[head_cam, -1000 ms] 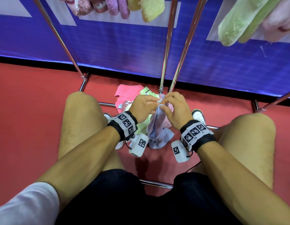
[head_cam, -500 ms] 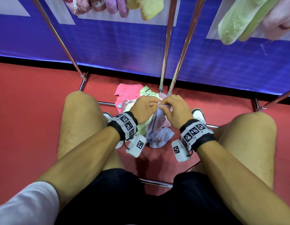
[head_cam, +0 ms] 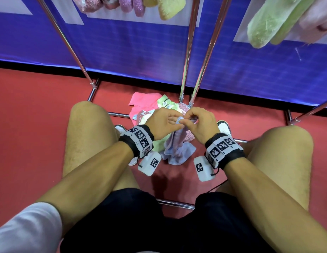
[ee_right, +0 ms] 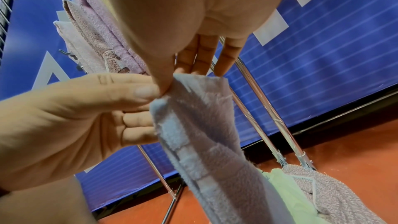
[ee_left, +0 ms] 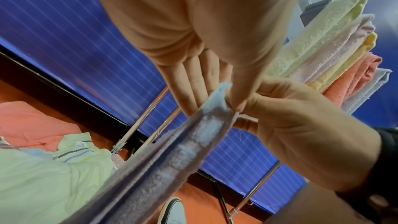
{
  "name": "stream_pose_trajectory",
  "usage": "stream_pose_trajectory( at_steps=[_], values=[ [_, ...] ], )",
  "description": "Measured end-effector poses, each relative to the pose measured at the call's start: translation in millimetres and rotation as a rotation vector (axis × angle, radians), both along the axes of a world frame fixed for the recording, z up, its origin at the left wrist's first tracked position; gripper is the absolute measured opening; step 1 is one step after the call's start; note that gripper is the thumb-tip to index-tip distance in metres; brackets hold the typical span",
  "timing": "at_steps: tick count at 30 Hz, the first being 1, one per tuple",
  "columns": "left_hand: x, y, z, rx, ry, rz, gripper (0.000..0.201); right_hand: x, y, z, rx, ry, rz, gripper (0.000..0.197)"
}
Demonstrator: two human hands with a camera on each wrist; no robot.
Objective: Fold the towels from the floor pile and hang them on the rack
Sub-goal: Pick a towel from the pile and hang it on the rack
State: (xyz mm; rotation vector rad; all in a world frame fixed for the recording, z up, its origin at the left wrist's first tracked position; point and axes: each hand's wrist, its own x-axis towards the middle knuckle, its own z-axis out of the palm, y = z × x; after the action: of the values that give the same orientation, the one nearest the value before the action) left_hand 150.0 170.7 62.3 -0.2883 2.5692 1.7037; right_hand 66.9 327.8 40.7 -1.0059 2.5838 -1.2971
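Note:
A light blue towel (head_cam: 179, 148) hangs from both hands between my knees, its lower end bunched on the red floor. My left hand (head_cam: 165, 123) and right hand (head_cam: 199, 123) meet at its top edge and pinch it side by side. In the left wrist view the left thumb and fingers pinch the towel's (ee_left: 189, 135) corner. In the right wrist view the right thumb and fingers pinch the towel's (ee_right: 200, 125) upper edge. Behind the hands lies the floor pile (head_cam: 149, 106) of pink, pale green and mauve towels. Folded towels (head_cam: 166, 6) hang on the chrome rack (head_cam: 188, 57) overhead.
The rack's chrome legs and floor bars (head_cam: 175, 204) run around my squatting legs. A blue banner wall (head_cam: 131, 52) stands close behind the rack. More folded green and pink towels (head_cam: 279, 19) hang at the upper right. White shoes (head_cam: 223, 126) flank the pile.
Both hands have worked along the towel's top edge and stay close together. The hanging blue towel has shifted slightly and bunched lower on the floor.

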Motion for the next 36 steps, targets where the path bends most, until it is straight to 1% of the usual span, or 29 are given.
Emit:
stream_pose_trajectory(
  at_steps=[3, 4, 5, 7, 8, 10, 12, 13, 14, 16, 17, 19, 23, 27, 29, 31, 33, 36],
  values=[
    [-1.3, -2.0, -1.8, -0.019, 0.012, 0.057, 0.015, 2.1, -1.0, 2.6, 0.010, -0.023, 0.015, 0.011],
    [-2.2, -3.0, -1.8, -0.010, 0.017, 0.081, 0.012, 2.6, -1.4, 2.8, -0.013, -0.016, 0.019, 0.006],
    [-3.1, -4.3, -1.7, 0.019, 0.024, 0.107, 0.011, 2.9, -1.4, 2.5, -0.045, 0.006, 0.012, 0.007],
    [-5.2, -7.2, -1.0, 0.110, 0.038, 0.161, 0.012, -0.3, -0.4, 1.3, -0.102, 0.051, -0.025, 0.027],
    [-6.0, -8.1, -0.3, 0.151, 0.045, 0.190, 0.014, -3.2, 0.3, 1.5, -0.113, 0.029, -0.049, 0.040],
    [-6.9, -9.4, 1.1, 0.218, 0.047, 0.222, 0.019, -7.9, 2.5, 5.0, -0.105, -0.126, -0.098, 0.060],
    [-7.1, -9.2, 1.8, 0.267, 0.045, 0.203, 0.022, -9.3, 3.6, 5.9, -0.104, -0.316, -0.074, 0.068],
    [-6.4, -9.0, 2.6, 0.282, 0.047, 0.184, 0.023, -8.5, 3.0, 5.5, -0.103, -0.374, -0.040, 0.067],
    [-5.6, -8.7, 2.8, 0.288, 0.046, 0.165, 0.024, -7.4, 2.2, 4.9, -0.097, -0.399, -0.013, 0.061],
    [-5.0, -8.1, 3.6, 0.290, 0.043, 0.131, 0.028, -6.1, 0.8, 6.4, -0.092, -0.405, 0.021, 0.038],
    [-5.1, -8.4, 3.6, 0.287, 0.041, 0.127, 0.028, -6.5, 0.6, 8.4, -0.106, -0.430, 0.030, 0.029],
    [-5.8, -11.6, 3.7, 0.289, 0.050, 0.161, 0.027, -9.2, 0.6, 11.3, -0.158, -0.480, 0.026, 0.030],
    [-7.7, -17.4, 2.2, 0.271, 0.072, 0.289, 0.024, -16.9, 2.3, 7.5, -0.217, -0.476, -0.018, 0.030],
    [-7.2, -19.1, 2.4, 0.258, 0.103, 0.317, 0.023, -22.6, 1.8, 3.4, -0.154, -0.400, -0.033, 0.027],
    [-7.2, -21.4, 5.1, 0.264, 0.132, 0.322, 0.021, -26.0, 0.6, 7.3, -0.098, -0.348, -0.036, 0.028],
    [-7.5, -23.2, 8.4, 0.275, 0.152, 0.322, 0.024, -28.4, -1.8, 11.7, -0.078, -0.325, -0.048, 0.029],
    [-7.1, -25.4, 12.6, 0.281, 0.166, 0.313, 0.024, -29.4, -6.1, 17.4, -0.100, -0.307, -0.063, 0.032],
    [-7.2, -29.8, 27.0, 0.314, 0.181, 0.338, 0.017, -29.4, -13.5, 34.7, -0.173, -0.276, -0.074, 0.033]
  ],
)
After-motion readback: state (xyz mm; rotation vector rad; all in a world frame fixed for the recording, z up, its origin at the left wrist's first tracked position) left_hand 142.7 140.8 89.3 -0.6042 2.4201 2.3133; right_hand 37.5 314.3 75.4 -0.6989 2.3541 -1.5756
